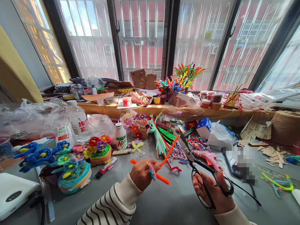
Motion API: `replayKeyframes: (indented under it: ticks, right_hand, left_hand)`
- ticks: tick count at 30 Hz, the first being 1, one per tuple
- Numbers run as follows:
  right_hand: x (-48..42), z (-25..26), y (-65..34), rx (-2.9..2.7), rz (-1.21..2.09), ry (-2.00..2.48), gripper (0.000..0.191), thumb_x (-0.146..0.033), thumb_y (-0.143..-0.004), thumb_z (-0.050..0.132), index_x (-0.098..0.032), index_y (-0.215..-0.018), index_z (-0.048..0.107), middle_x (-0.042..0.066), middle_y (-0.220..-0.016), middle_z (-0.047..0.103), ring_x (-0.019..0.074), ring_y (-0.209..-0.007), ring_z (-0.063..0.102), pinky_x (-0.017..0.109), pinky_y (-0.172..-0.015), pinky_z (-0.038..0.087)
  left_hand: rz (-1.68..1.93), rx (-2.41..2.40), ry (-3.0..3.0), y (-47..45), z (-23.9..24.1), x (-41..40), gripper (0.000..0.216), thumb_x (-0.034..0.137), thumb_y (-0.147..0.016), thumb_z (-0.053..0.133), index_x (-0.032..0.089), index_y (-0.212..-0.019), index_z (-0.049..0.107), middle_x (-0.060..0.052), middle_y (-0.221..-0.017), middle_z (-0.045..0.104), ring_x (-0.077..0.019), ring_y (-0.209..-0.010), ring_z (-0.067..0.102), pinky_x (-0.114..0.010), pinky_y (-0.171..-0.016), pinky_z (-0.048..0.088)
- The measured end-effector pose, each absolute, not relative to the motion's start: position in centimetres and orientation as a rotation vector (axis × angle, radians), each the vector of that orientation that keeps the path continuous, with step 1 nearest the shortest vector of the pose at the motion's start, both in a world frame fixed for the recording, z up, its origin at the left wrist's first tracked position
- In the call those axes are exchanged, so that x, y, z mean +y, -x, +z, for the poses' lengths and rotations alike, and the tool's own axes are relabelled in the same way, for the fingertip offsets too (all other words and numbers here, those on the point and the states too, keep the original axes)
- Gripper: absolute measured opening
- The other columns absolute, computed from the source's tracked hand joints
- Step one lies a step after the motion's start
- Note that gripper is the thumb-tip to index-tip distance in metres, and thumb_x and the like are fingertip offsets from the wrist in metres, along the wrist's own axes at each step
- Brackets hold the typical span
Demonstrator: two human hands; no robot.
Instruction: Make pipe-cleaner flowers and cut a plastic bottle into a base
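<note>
My left hand is closed on orange pipe cleaners; one length points up to the right, others stick out on both sides of the fist. A pink and blue fuzzy band wraps one finger. In my right hand are black-handled scissors, thumb and fingers through the loops. The blades are slightly apart and point up and left, near the orange tip but not visibly touching it. Beyond the hands lies a bundle of green and white pipe cleaners. A pink glue gun lies behind the scissors.
Fuzzy flower pots stand at left, beside a water bottle and a small white bottle. At right are a phone, cardboard scraps and a twine roll. Paint jars line the wooden ledge.
</note>
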State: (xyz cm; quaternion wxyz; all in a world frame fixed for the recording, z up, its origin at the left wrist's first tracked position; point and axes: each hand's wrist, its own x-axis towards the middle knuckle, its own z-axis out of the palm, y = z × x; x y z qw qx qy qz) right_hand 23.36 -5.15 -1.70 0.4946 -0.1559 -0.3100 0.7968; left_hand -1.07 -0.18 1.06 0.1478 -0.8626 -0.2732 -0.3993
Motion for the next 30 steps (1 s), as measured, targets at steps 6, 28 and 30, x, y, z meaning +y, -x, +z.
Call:
replayKeyframes:
  ticks: [6, 28, 30]
  right_hand:
    - [-5.4, -1.5, -23.5, -0.742, 1.938, 0.382, 0.054, -0.066, -0.049, 0.053, -0.016, -0.07, 0.056, 0.007, -0.075, 0.056, 0.0131, -0.068, 0.055, 0.022, -0.064, 0.045]
    - [-5.2, -2.0, -22.6, -0.863, 1.812, 0.292, 0.038, -0.053, -0.066, 0.044, -0.015, -0.064, 0.05, -0.01, -0.038, 0.025, 0.001, -0.026, 0.018, 0.014, -0.03, 0.026]
    - [-5.4, -2.1, -22.6, -0.885, 1.805, 0.273, 0.036, -0.051, -0.068, 0.045, -0.015, -0.065, 0.051, -0.01, -0.037, 0.026, 0.0008, -0.025, 0.017, 0.013, -0.029, 0.024]
  left_hand:
    - [-1.054, -0.714, 2.565, -0.3, 1.3, -1.4, 0.012, 0.017, -0.076, 0.044, 0.016, -0.067, 0.053, 0.001, -0.061, 0.057, -0.0065, -0.047, 0.043, -0.02, -0.045, 0.033]
    - [-1.207, -0.999, 2.479, 0.7, 0.4, -0.1, 0.022, 0.019, -0.076, 0.039, 0.016, -0.071, 0.06, -0.002, -0.064, 0.059, -0.0088, -0.055, 0.052, -0.018, -0.051, 0.041]
    - [-1.229, -1.017, 2.475, 1.1, 0.3, 0.3, 0.023, 0.021, -0.077, 0.039, 0.016, -0.072, 0.061, -0.003, -0.064, 0.06, -0.0097, -0.055, 0.053, -0.019, -0.051, 0.043]
